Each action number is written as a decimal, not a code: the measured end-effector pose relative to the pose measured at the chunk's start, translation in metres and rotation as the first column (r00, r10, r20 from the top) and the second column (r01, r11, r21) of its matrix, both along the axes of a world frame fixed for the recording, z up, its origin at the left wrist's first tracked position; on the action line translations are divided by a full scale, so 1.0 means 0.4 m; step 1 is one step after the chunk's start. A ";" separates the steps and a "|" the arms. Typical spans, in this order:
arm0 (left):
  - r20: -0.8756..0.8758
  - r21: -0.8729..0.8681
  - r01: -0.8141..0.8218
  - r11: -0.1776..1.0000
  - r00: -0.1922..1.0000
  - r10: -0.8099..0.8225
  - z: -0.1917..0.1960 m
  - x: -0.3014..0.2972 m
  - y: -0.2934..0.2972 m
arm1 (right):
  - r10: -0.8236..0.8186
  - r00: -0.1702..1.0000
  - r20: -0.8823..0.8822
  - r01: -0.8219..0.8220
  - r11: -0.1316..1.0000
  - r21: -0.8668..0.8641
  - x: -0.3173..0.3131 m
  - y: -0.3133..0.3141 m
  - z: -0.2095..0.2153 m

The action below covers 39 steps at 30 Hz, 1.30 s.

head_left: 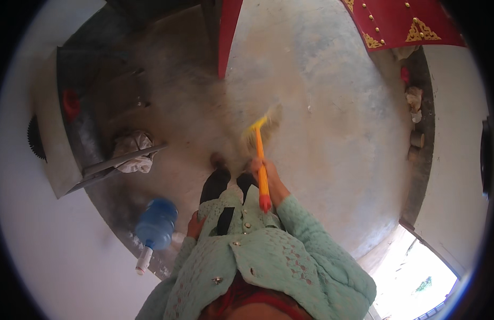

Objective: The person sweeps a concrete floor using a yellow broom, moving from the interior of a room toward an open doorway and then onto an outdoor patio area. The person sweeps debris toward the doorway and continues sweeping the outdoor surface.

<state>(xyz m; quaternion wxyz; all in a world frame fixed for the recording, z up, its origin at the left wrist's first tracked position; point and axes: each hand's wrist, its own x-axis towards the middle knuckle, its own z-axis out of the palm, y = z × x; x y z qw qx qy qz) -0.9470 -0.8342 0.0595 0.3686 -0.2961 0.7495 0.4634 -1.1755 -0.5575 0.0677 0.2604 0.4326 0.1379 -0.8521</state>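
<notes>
My right hand [261, 166] is closed around the orange handle of a broom [259, 137]. The handle has a red end cap, and its yellow head and pale bristles are out over the floor in front of my feet, blurred by motion. Against the side of my green coat, at the thigh, rests my left hand [195, 225]. It holds nothing that I can see, and its fingers lie along the cloth, partly hidden.
On the left lie a blue water bottle [157, 224] and a crumpled pale bag [133, 152] beside a metal bar [124, 159]. Red panels with gold trim [412, 24] stand at the far right. Small items line the right wall near a bright doorway [412, 272].
</notes>
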 end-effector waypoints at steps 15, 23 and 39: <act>0.030 0.082 0.061 0.995 0.998 -0.064 -0.021 -0.086 -0.005 | 0.018 0.917 -0.398 0.089 0.964 0.250 -0.027 0.344 0.261; 0.015 0.031 0.116 0.993 0.993 -0.117 -0.102 -0.140 0.001 | -0.031 0.989 -0.145 0.120 0.744 0.657 0.289 0.537 0.351; 0.073 -0.312 0.581 0.752 0.804 -0.591 0.062 0.022 0.209 | 0.126 0.981 -0.149 -0.029 0.848 0.529 -0.082 0.717 -0.002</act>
